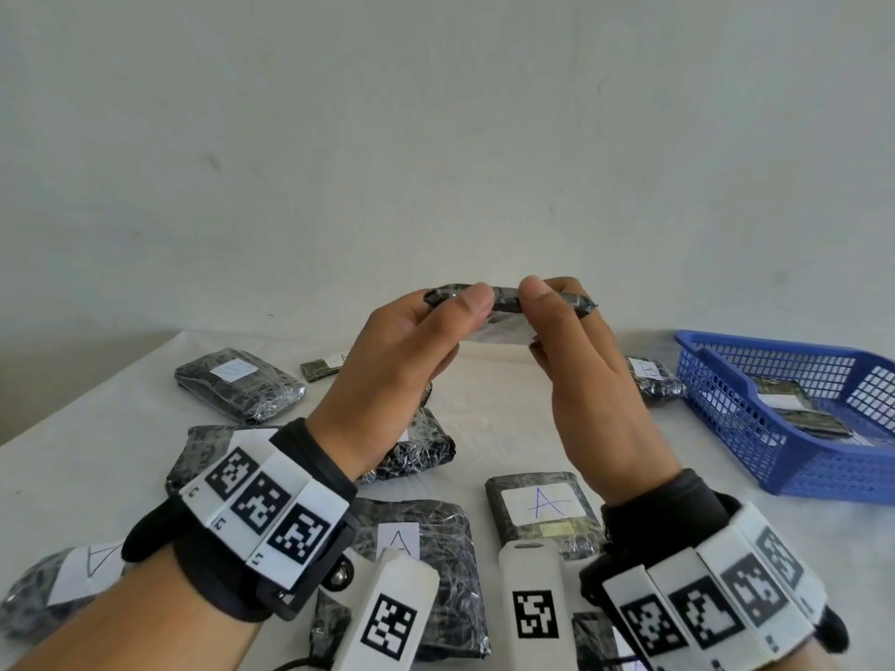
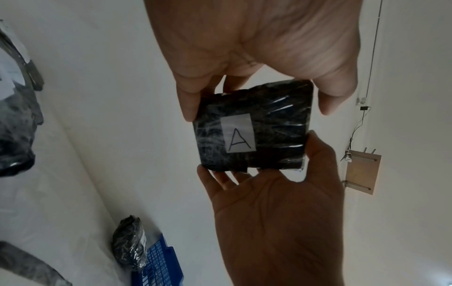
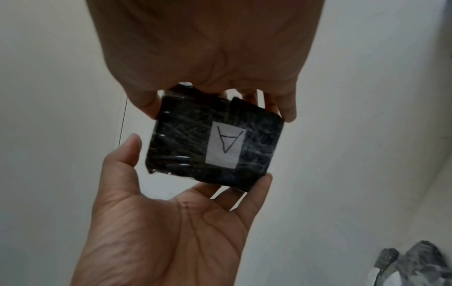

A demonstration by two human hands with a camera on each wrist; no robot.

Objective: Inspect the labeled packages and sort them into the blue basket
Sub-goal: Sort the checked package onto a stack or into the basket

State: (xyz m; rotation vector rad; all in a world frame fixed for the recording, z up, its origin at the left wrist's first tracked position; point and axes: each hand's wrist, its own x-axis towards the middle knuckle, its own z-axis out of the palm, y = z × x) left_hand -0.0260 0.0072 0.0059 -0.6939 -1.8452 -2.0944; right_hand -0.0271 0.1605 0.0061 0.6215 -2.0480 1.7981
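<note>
I hold a small black film-wrapped package (image 1: 506, 309) edge-on in the air above the table, between both hands. Its white label reads "A" (image 2: 238, 135) in the left wrist view and shows upside down (image 3: 225, 144) in the right wrist view. My left hand (image 1: 465, 322) pinches one end, thumb on one edge and fingers on the other (image 2: 257, 108). My right hand (image 1: 542, 314) pinches the opposite end the same way (image 3: 220, 112). The blue basket (image 1: 726, 418) stands at the table's right side, away from both hands.
Several black wrapped packages lie on the white table below my hands: one marked "A" (image 1: 540, 510), another "A" (image 1: 416, 549), a "B" (image 1: 651, 380) beside the basket, one at the back left (image 1: 237, 385). A package (image 1: 794, 409) lies inside the basket. A white wall rises behind.
</note>
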